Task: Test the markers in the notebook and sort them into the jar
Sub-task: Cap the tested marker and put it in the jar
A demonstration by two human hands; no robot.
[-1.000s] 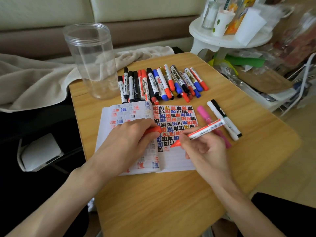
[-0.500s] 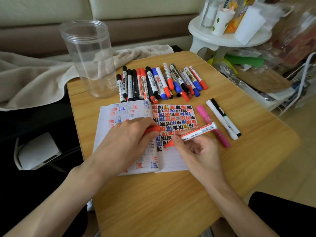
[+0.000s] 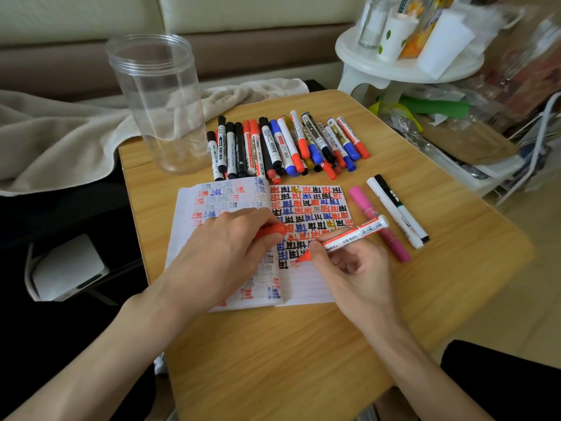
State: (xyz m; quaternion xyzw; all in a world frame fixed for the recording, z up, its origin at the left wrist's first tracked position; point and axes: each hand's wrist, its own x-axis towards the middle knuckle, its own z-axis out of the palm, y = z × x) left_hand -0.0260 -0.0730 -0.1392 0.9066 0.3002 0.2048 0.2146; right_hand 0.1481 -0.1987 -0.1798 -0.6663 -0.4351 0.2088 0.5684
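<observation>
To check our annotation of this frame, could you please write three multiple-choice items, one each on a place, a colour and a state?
1. Where is the jar? A. on the table, left of the marker row B. on the floor C. on the stool
2. The cap in the left hand is: A. blue B. red C. black
3. The marker in the right hand is: A. capped B. in the jar C. uncapped, tip on the notebook
1 A, it stands beside the row; 2 B, its visible end is red; 3 C, its red tip meets the page.
</observation>
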